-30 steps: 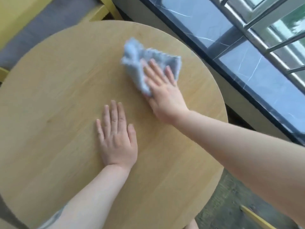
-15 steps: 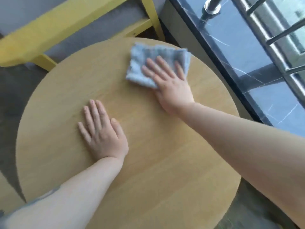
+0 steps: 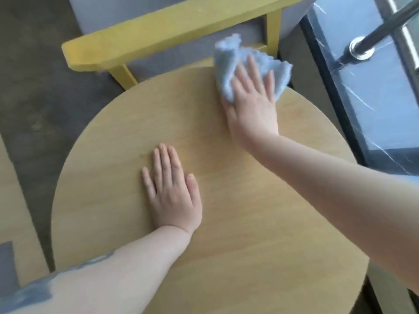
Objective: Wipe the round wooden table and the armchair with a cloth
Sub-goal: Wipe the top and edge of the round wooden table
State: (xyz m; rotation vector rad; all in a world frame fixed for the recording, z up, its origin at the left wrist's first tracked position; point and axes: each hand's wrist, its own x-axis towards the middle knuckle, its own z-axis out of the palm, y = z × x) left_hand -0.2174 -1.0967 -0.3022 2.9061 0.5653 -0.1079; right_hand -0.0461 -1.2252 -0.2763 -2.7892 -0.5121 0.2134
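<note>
The round wooden table fills the middle of the head view. A crumpled light blue cloth lies at its far edge, partly hanging past the rim. My right hand presses flat on the cloth, fingers spread. My left hand rests flat on the table's middle, palm down, holding nothing. The armchair with a yellow wooden arm and grey cushion stands just beyond the table's far edge.
A dark marble ledge with a metal railing post runs along the right side. Grey floor lies to the left. A second wooden surface shows at the left edge.
My right hand has pushed the cloth away to the table's far edge. The view has tilted so the armchair shows more. My left hand stays flat on the table.
</note>
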